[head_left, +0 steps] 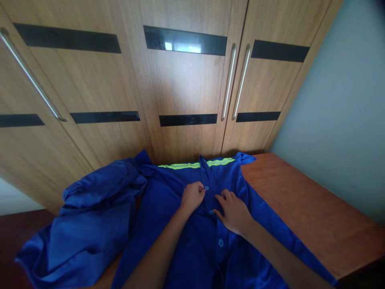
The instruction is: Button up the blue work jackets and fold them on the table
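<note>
A blue work jacket (pixel 168 200) with a yellow-green reflective stripe lies spread out, its button front facing up. My left hand (pixel 192 197) is closed in a pinch on the front edge of the jacket, beside an upper button (pixel 206 188). My right hand (pixel 234 209) rests on the other side of the button strip, its fingers bent and apart. Its thumb tip is close to a middle button (pixel 211 212); whether it touches the button I cannot tell. A lower button (pixel 221 243) shows below both hands.
To the left lies a crumpled blue garment (pixel 90 224). The reddish-brown wooden surface (pixel 300 204) extends to the right. Behind it stands a wooden wardrobe (pixel 186 84) with metal handles (pixel 229 82) and dark strips. A pale wall (pixel 339 120) rises at the right.
</note>
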{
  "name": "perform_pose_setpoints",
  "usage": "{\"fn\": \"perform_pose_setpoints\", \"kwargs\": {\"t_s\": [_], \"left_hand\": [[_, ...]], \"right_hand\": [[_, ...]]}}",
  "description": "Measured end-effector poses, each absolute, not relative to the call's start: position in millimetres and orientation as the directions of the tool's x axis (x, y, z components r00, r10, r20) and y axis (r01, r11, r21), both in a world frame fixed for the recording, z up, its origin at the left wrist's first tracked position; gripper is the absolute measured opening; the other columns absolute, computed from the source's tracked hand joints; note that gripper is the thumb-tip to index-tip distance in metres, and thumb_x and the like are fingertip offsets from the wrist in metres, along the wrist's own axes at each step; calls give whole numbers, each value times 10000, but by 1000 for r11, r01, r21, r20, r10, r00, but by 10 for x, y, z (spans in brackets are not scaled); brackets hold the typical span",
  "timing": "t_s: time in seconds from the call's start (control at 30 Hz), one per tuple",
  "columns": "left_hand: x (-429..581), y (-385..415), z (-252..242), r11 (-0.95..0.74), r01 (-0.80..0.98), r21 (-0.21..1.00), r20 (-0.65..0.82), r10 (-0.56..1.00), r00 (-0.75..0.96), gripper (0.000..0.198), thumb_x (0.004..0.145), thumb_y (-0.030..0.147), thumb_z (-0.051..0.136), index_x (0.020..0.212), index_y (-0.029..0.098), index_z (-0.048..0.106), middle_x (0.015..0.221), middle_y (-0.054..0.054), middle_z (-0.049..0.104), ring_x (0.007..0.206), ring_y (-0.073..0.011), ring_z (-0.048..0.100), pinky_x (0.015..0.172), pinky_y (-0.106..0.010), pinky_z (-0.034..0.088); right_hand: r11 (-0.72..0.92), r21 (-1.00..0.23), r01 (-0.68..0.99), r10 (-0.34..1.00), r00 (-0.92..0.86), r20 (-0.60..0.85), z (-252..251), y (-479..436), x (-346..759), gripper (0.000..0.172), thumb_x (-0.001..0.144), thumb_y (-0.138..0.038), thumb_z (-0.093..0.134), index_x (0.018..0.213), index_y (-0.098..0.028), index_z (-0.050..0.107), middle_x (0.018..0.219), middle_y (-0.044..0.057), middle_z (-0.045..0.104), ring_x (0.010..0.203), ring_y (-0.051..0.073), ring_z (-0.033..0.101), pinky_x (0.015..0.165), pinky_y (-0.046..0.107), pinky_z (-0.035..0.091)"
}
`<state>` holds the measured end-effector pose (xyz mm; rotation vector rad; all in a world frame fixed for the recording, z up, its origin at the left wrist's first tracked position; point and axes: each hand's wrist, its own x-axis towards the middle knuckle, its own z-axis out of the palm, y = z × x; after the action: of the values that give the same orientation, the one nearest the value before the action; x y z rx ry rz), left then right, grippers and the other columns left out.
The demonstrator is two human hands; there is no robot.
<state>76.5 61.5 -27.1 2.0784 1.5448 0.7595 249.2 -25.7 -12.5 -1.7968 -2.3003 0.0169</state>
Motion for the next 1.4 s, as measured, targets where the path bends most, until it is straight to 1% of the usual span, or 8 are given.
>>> {"fn": "perform_pose_setpoints", "kwargs": {"t_s": [0.2,0.3,0.4,0.6,0.8,0.97,1.17,1.4], "left_hand": [[773,645,-214,-374,736,564,167,925,342,132,763,168,606,822,240,701,768,-24,732,722,-178,669,654,-239,448],[792,679,-172,-403,753,521,155,912,381,161,742,140,593,787,240,711,767,-38,732,728,-197,670,672,-256,457],[786,707,-117,-423,766,484,137,901,411,156,736,149,592,747,241,718,751,-45,731,713,-206,669,659,-262,458],[680,837,59,-412,794,447,160,910,383,160,771,192,575,752,250,723,777,-37,733,756,-205,666,694,-258,456],[791,1252,157,-336,834,437,256,936,242,226,849,196,482,901,207,702,949,-87,714,926,-222,635,841,-303,439],[994,1522,5,-323,831,453,204,945,256,87,773,219,620,785,196,704,886,-98,711,919,-240,640,848,-310,449],[1059,1573,-186,-255,815,521,174,966,190,111,725,128,633,782,205,688,850,-91,714,869,-241,658,784,-314,465],[972,1613,-194,-216,689,692,215,973,89,115,691,82,660,712,194,667,739,-24,703,752,-178,657,699,-254,472]], "right_hand": [[245,-191,950,969,-238,62,182,272,2466,195,827,-255,520,873,-212,705,907,99,663,905,244,617,762,321,445],[200,-268,943,970,-150,193,287,718,2242,250,889,-278,459,953,-192,684,1021,118,660,1033,238,590,851,315,436],[158,-320,934,977,-102,186,241,1068,2013,271,835,-339,571,1007,-158,672,1090,162,644,1084,280,575,867,358,450],[-21,-475,880,986,95,133,-61,1277,2048,213,700,-136,604,886,-142,707,987,207,687,957,343,645,794,440,478],[-8,-776,630,967,202,154,-395,1289,2394,207,733,-233,553,853,-234,721,856,32,738,844,212,682,762,306,498],[104,-941,321,954,234,185,-542,1334,2417,245,731,-354,561,857,-209,713,814,9,734,770,188,666,715,292,512],[170,-985,27,945,279,171,-462,1320,2382,336,684,-447,629,850,-163,698,769,41,719,703,189,645,655,294,505],[236,-969,-77,931,304,203,-336,1266,2348,266,652,-404,668,798,-183,695,736,15,697,703,178,618,655,287,489]]}}
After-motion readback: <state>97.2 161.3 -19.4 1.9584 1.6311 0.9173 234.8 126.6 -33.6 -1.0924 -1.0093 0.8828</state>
